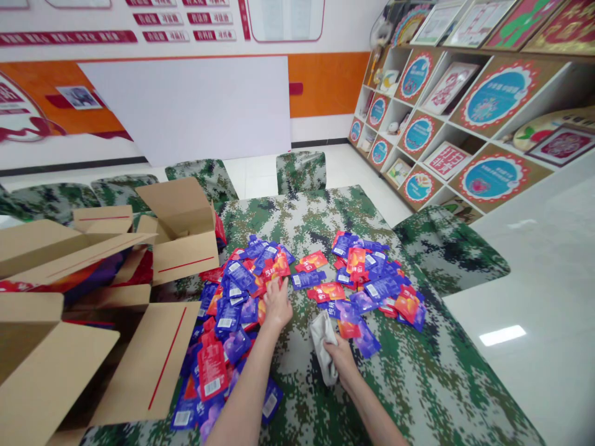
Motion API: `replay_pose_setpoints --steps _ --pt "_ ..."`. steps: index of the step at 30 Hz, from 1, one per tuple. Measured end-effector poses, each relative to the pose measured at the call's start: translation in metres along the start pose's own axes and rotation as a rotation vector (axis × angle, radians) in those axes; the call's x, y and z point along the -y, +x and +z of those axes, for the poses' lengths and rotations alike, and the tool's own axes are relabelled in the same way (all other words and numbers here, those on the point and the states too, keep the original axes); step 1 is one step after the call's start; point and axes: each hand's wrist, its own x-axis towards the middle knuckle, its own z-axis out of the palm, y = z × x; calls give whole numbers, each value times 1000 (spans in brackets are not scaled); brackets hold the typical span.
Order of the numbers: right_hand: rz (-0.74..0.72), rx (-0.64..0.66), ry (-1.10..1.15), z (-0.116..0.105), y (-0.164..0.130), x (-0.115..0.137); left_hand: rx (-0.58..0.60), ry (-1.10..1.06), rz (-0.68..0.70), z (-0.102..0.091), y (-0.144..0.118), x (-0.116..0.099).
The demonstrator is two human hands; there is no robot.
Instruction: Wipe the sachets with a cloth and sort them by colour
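Your right hand (341,358) is clenched around a grey cloth (324,347), low on the camouflage table (418,384). Your left hand (277,305) rests fingers-down on the left heap of packets (232,310); whether it pinches one is hard to tell. Another heap (376,282) lies right. Open cartons (93,347) stand left, shelves (465,118) beyond.

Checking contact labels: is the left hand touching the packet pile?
Touching. The head view shows the left hand lying palm-down on the packet pile, fingers over red and purple packets, with no gap.
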Motion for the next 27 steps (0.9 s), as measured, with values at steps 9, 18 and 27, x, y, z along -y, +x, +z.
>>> replay_pose_setpoints --steps 9,18,27 --pt "9 7 41 -8 -9 -2 230 17 171 25 46 -41" --pt "27 2 75 -22 -18 2 272 -147 100 27 45 -37" --pt "23 -24 147 -32 -18 7 183 -625 -243 16 3 -27"
